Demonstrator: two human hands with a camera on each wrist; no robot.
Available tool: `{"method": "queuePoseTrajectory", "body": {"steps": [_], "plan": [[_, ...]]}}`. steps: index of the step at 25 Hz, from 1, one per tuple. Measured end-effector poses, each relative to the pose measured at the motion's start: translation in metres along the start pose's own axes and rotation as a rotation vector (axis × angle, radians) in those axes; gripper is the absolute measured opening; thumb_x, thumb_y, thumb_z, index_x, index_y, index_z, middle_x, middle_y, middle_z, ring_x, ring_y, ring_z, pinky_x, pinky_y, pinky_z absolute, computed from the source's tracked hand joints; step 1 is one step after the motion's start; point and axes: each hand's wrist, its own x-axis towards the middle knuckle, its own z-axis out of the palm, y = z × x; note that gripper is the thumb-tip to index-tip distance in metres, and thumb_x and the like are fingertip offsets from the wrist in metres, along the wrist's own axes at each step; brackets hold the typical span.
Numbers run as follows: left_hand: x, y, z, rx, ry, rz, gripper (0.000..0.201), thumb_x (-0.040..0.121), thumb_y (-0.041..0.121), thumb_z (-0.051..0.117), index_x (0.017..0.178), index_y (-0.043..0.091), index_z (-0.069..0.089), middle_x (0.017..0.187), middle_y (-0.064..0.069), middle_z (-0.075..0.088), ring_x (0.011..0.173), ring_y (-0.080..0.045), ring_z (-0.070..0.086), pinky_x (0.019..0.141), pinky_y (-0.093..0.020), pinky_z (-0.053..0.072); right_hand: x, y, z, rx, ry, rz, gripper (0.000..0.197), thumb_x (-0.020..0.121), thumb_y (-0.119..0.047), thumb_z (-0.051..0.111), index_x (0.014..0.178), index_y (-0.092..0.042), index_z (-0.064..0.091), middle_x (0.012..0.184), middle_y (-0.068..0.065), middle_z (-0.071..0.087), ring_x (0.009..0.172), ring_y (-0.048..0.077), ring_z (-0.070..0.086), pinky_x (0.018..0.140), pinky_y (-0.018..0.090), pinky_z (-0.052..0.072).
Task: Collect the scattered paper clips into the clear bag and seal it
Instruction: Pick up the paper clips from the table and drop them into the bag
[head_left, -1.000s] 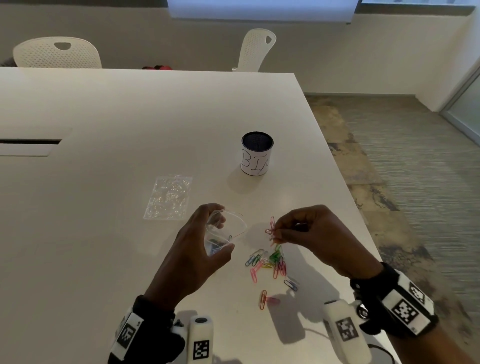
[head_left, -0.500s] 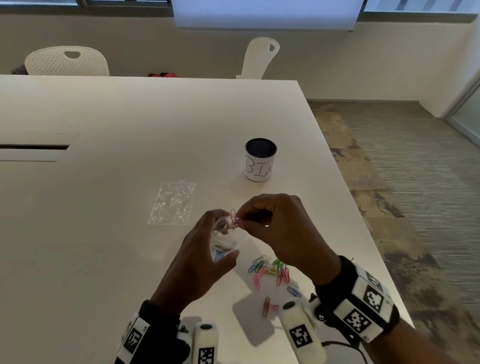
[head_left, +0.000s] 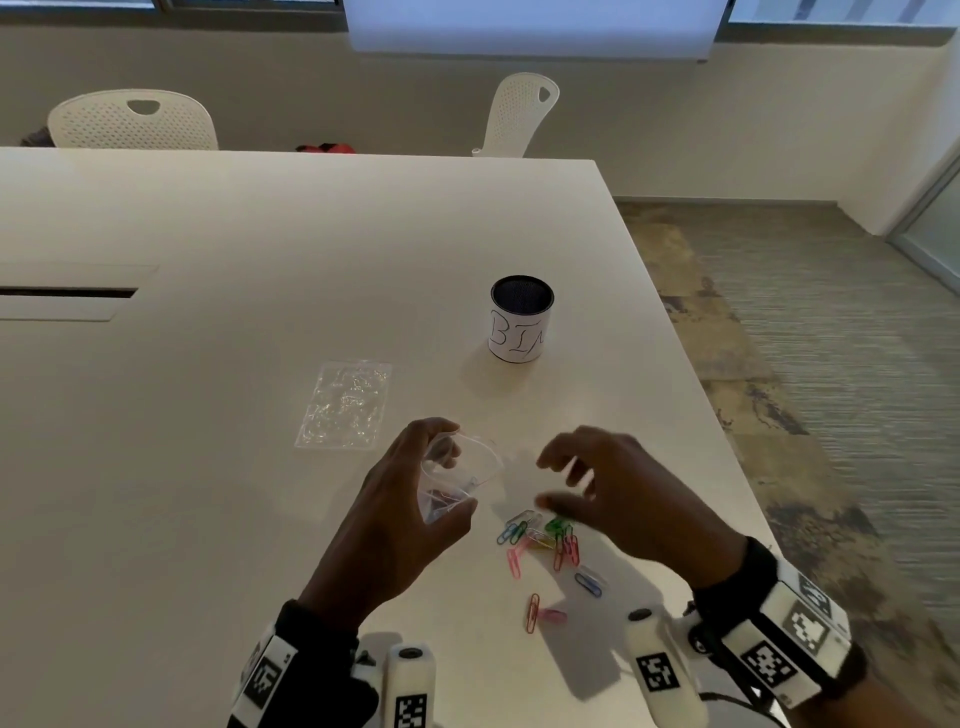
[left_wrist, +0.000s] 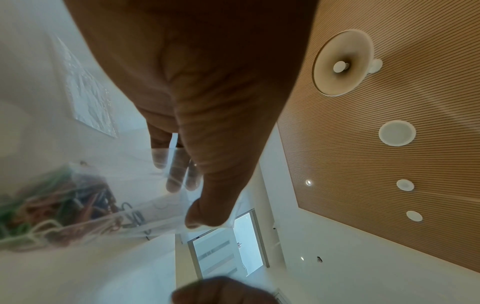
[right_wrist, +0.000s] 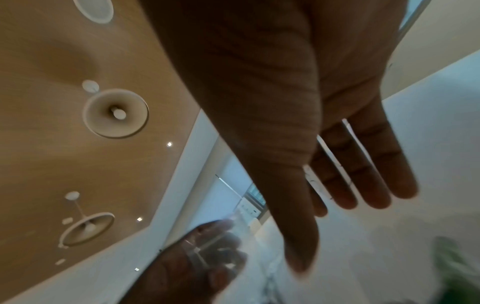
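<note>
Left hand (head_left: 410, 512) curled in a grip; right hand (head_left: 631, 499) spread, fingers (right_wrist: 374, 181) loose.

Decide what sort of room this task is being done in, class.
Probably an office meeting room: a large white table, perforated white chairs at its far side, and a carpeted floor.

Both wrists: black cuffs (head_left: 727, 587) under white bands (head_left: 789, 639) printed with black square fiducial markers. White cylindrical camera pods (head_left: 660, 670), marker-tagged, dark lens caps. Thin black cable, apparently, near right pod.
</note>
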Motion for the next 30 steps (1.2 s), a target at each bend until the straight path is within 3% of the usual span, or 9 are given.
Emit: {"method": "queuePoseTrajectory", "body": {"steps": [3,6,9,14,19,24,28,30], "plan": [[0.0,0.0,0.0,-0.009,-0.001,-0.005,0.063,0.082,0.022,0.082,0.134,0.029,0.046,0.115,0.015,0.062,0.111,-0.007,0.063,0.087,-0.002,0.044,-0.012,0.019,0.015,-0.227,-0.248,0.079,0.1,0.071,-0.058,0.082,0.153,-0.028,0.034,0.15,-0.007,0.04,0.132,0.011,0.044,0.105,0.033,0.052],[0.0,0.0,0.001,-0.016,0.007,-0.005,0.063,0.082,0.022,0.082,0.134,0.029,0.046,0.114,0.014,0.063,0.112,-0.007,0.064,0.088,-0.002,0.043,-0.02,0.023,0.029,-0.23,-0.24,0.069,0.116,0.062,-0.07,0.08,0.154,-0.02,0.03,0.146,-0.006,0.034,0.131,0.011,0.036,0.107,0.031,0.05],[0.0,-0.001,0.002,-0.022,0.023,0.0,0.063,0.082,0.022,0.083,0.133,0.031,0.047,0.113,0.014,0.064,0.112,-0.008,0.064,0.09,-0.002,0.043,-0.026,0.016,0.043,-0.176,-0.218,0.06,0.1,0.064,-0.07,0.08,0.141,-0.021,0.04,0.132,-0.007,0.039,0.117,0.009,0.042,0.101,0.029,0.052],[0.0,-0.002,0.002,-0.022,0.02,0.002,0.063,0.082,0.023,0.082,0.133,0.03,0.046,0.113,0.013,0.064,0.112,-0.009,0.064,0.09,-0.003,0.043,-0.02,0.01,0.055,-0.131,-0.093,0.056,0.042,0.089,-0.04,0.075,0.124,-0.023,0.058,0.121,-0.004,0.052,0.103,0.014,0.06,0.091,0.03,0.057],[0.0,0.0,0.002,-0.028,0.013,-0.01,0.063,0.082,0.022,0.083,0.134,0.027,0.047,0.114,0.011,0.065,0.111,-0.01,0.065,0.088,-0.002,0.044,-0.011,0.014,0.057,-0.141,-0.025,0.051,0.007,0.096,-0.023,0.068,0.103,-0.02,0.068,0.108,-0.002,0.062,0.089,0.016,0.066,0.08,0.031,0.06],[0.0,0.002,0.002,-0.027,0.009,-0.014,0.063,0.082,0.022,0.082,0.134,0.027,0.047,0.114,0.012,0.065,0.111,-0.005,0.064,0.086,-0.001,0.044,-0.004,0.025,0.052,-0.138,0.009,0.058,0.01,0.093,-0.007,0.067,0.089,-0.014,0.072,0.094,0.001,0.068,0.08,0.017,0.069,0.074,0.033,0.06],[0.0,0.0,0.002,-0.021,0.011,-0.013,0.063,0.082,0.022,0.082,0.134,0.027,0.047,0.114,0.013,0.064,0.112,-0.007,0.064,0.088,-0.003,0.045,-0.002,0.039,0.032,0.051,0.085,0.095,0.008,0.089,-0.008,0.076,0.088,-0.016,0.077,0.082,-0.005,0.075,0.068,0.003,0.068,0.069,0.011,0.056],[0.0,0.0,0.003,-0.023,0.01,-0.016,0.064,0.082,0.023,0.082,0.134,0.028,0.046,0.114,0.013,0.064,0.112,-0.009,0.064,0.089,-0.004,0.046,-0.002,0.042,0.02,0.252,0.116,0.15,0.008,0.086,-0.005,0.079,0.085,-0.012,0.078,0.08,-0.001,0.077,0.071,0.009,0.074,0.074,0.014,0.06]]}}
